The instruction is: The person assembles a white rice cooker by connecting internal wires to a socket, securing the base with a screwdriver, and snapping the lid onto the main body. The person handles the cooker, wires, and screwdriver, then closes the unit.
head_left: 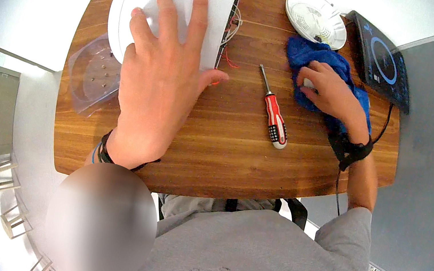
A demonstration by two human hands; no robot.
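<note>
My left hand (166,62) lies with fingers spread on a white appliance housing (213,24) with a pink flower print. Its thumb reaches past the housing's open right side, where red and white wires (234,28) show. Over a crumpled blue cloth (308,52) at the right, my right hand (326,90) is curled, with thumb and fingers closed round a small whitish object (308,84) whose kind I cannot make out. Between the hands lies a screwdriver (274,113) with a red, white and black handle, its shaft toward the far side.
Left of the housing, a clear plastic tray (86,86) holds several small screws. A white slotted round cover (314,18) lies at the back right, beside a black induction cooktop (382,57) with a cord. All stand on a wooden table (213,158).
</note>
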